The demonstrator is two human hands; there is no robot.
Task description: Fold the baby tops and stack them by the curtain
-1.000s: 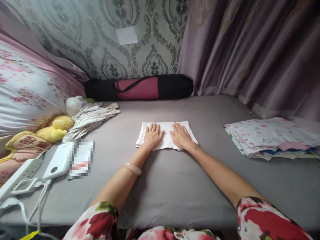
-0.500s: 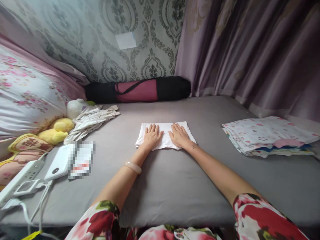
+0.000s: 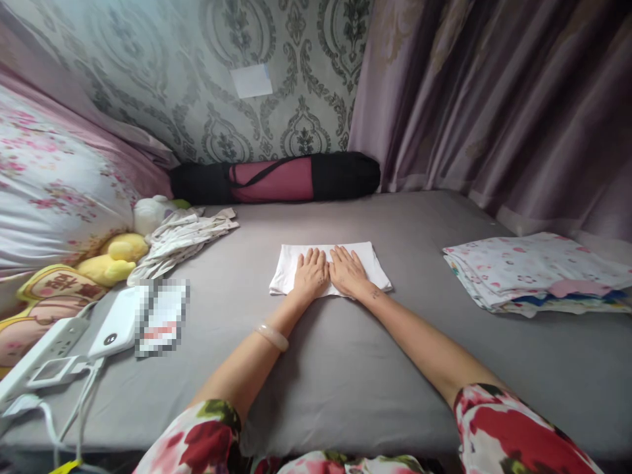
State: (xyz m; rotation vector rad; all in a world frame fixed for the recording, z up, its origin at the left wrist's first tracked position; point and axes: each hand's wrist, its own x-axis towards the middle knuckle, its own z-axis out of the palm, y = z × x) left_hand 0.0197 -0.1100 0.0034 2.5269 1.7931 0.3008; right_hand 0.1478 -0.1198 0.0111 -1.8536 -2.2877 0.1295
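Left grip point(image 3: 312, 273) and right grip point(image 3: 347, 271) lie flat, fingers straight, clamping nothing, on my folded white cloth point(image 3: 374, 264) directly beneath them. It looks light, soft and limp, hardly slippery; I'd take its side edges, just outside each grip, supporting the layers underneath.

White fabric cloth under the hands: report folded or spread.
Folded: the white fabric cloth lies flat in a compact rectangle, layered edges showing.
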